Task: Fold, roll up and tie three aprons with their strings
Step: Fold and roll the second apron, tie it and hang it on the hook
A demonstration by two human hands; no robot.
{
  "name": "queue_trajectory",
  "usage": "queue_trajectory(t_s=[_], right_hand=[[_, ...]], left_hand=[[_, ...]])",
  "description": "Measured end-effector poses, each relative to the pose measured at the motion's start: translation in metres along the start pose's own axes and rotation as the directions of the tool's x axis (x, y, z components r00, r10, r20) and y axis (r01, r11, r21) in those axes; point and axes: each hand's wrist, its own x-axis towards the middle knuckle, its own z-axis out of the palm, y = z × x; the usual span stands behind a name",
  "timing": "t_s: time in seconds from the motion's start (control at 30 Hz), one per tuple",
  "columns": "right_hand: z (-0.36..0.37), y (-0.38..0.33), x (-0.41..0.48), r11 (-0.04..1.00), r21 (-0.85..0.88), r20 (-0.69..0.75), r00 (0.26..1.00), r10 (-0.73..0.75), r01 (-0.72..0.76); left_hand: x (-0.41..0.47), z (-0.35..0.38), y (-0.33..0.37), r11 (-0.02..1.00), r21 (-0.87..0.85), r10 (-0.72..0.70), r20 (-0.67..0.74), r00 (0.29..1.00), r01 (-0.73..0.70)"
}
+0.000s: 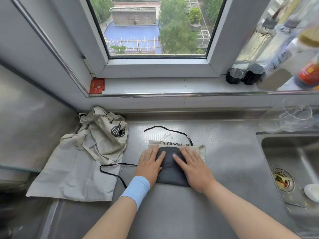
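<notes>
A folded apron (170,167), dark grey on top with a beige layer showing at its far and right edges, lies on the steel counter (229,163). My left hand (150,163) and my right hand (193,167) press flat on it, fingers spread, one on each side. One black string (170,131) loops away behind it; another black string (112,171) trails off to the left. A crumpled heap of beige aprons (82,157) with a black spatula print lies at the left; how many are in it I cannot tell.
A sink (291,163) with a food-filled drain sits at the right, a white dish by it. Bottles and jars (269,66) crowd the right windowsill. A red packet (96,86) lies on the sill's left end. A clear plastic container (291,118) stands behind the sink.
</notes>
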Motion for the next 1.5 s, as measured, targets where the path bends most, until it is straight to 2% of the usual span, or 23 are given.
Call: queue_trajectory(t_s=[0.07, 0.13, 0.27, 0.43, 0.6, 0.7, 0.8, 0.93, 1.07, 1.13, 1.23, 1.33, 1.37, 1.43, 1.5], right_hand=[[-0.004, -0.009, -0.004, 0.996, -0.003, -0.045, 0.995, -0.086, 0.086], [-0.007, -0.012, -0.013, 0.996, 0.032, -0.04, 0.996, -0.082, 0.083], [-0.014, -0.009, -0.029, 0.999, 0.047, 0.036, 0.999, -0.019, 0.017], [-0.023, -0.009, -0.025, 0.999, -0.008, 0.171, 0.985, -0.034, 0.036], [-0.031, -0.01, -0.02, 0.998, -0.067, 0.237, 0.971, 0.008, 0.008], [-0.031, 0.0, -0.023, 1.0, 0.011, 0.191, 0.982, 0.002, -0.005], [-0.032, 0.008, -0.025, 0.994, 0.102, 0.093, 0.995, 0.039, -0.048], [-0.034, 0.012, -0.017, 0.984, 0.148, 0.054, 0.994, 0.095, -0.102], [-0.04, 0.015, 0.001, 0.957, 0.188, 0.106, 0.973, 0.203, -0.22], [-0.039, 0.014, 0.009, 0.967, 0.131, 0.133, 0.97, 0.201, -0.218], [-0.034, 0.014, 0.016, 0.984, 0.007, 0.099, 0.979, 0.177, -0.178], [-0.025, 0.012, 0.019, 0.983, -0.182, -0.005, 1.0, 0.016, -0.016], [-0.021, 0.01, 0.019, 0.976, -0.211, -0.072, 0.995, -0.062, 0.046], [-0.013, 0.009, 0.017, 0.971, -0.213, -0.143, 0.98, -0.14, 0.108], [-0.009, 0.01, 0.014, 0.987, -0.124, -0.141, 0.983, -0.118, 0.1]], left_hand=[[-0.004, -0.002, 0.008, 0.994, -0.036, 0.098, -0.081, 0.992, -0.101], [-0.011, -0.001, 0.009, 0.989, -0.073, 0.119, -0.109, 0.987, -0.127], [-0.026, -0.003, 0.005, 0.983, -0.155, 0.095, -0.026, 0.995, -0.098], [-0.032, -0.017, 0.002, 0.983, -0.167, 0.103, 0.122, 0.987, -0.082], [-0.037, -0.024, 0.0, 0.986, -0.164, 0.064, 0.156, 0.986, -0.038], [-0.042, -0.026, -0.002, 0.977, -0.213, 0.047, 0.102, 0.994, -0.024], [-0.047, -0.027, -0.007, 0.923, -0.379, -0.051, 0.04, 0.998, 0.062], [-0.05, -0.023, -0.018, 0.796, -0.533, -0.252, 0.14, 0.957, 0.288], [-0.04, -0.021, -0.019, 0.769, -0.504, -0.349, 0.184, 0.919, 0.393], [-0.033, -0.021, -0.017, 0.834, -0.392, -0.353, 0.159, 0.922, 0.387], [-0.025, -0.03, -0.004, 0.958, -0.156, -0.249, -0.025, 0.968, 0.242], [-0.02, -0.028, 0.022, 0.999, -0.051, -0.001, -0.07, 0.998, -0.003], [-0.02, -0.022, 0.028, 0.999, -0.013, 0.034, -0.051, 0.998, -0.035], [-0.022, -0.013, 0.036, 0.998, -0.06, -0.003, -0.003, 1.0, 0.003], [-0.029, -0.007, 0.035, 0.991, -0.124, -0.053, 0.002, 0.999, 0.053]])
